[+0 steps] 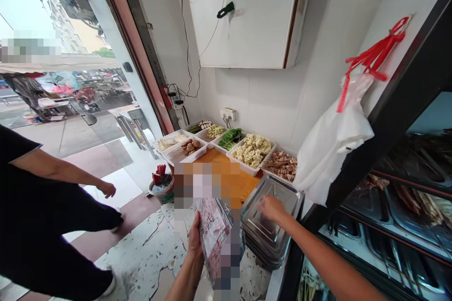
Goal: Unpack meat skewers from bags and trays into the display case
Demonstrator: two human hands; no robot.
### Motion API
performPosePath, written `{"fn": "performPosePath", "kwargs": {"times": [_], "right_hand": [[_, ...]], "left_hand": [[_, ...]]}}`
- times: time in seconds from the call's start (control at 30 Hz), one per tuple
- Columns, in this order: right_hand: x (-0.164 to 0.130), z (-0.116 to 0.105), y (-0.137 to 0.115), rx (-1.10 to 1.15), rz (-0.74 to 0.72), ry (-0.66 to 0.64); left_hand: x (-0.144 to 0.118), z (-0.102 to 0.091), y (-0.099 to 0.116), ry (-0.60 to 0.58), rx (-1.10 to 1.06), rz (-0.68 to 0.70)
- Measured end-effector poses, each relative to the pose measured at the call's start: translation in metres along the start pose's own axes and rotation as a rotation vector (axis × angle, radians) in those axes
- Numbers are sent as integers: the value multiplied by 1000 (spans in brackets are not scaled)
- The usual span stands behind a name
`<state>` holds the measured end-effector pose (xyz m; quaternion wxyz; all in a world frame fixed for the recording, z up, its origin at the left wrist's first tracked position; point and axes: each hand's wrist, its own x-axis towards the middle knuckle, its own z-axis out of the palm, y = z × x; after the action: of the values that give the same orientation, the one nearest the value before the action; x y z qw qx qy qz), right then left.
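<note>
My left hand (195,241) is closed on the edge of a clear plastic package with pinkish, meat-like contents (212,230); part of it is blurred out. To the right, my right hand (273,209) is over the top of a stack of metal trays (252,218). Its fingers are smeared, and whether they touch the tray or hold anything cannot be made out. Behind the stack stands a white tray of meat skewers (281,165). Next to that is a white tray heaped with pale cauliflower-like skewers (252,149).
More white trays hold green vegetable skewers (230,138) and brown mushroom-like pieces (191,146) on a wooden table (243,186). White plastic bags (328,136) hang at right beside a black-framed shelf (406,188). Another person (38,216) walks at left, near a bucket (163,190).
</note>
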<state>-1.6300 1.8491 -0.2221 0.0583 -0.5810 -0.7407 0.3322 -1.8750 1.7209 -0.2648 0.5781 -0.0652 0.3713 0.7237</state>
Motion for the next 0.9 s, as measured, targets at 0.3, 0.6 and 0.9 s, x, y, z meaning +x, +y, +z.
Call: {"fn": "performPosePath", "kwargs": {"times": [0.3, 0.6, 0.9], "right_hand": [[-73, 19, -62, 633, -305, -237], [-77, 17, -67, 91, -615, 289], [-46, 16, -76, 332, -531, 265]], "left_hand": [[-15, 0, 0, -13, 62, -89], [-33, 13, -8, -123, 213, -300], [-26, 26, -5, -120, 213, -278]]}}
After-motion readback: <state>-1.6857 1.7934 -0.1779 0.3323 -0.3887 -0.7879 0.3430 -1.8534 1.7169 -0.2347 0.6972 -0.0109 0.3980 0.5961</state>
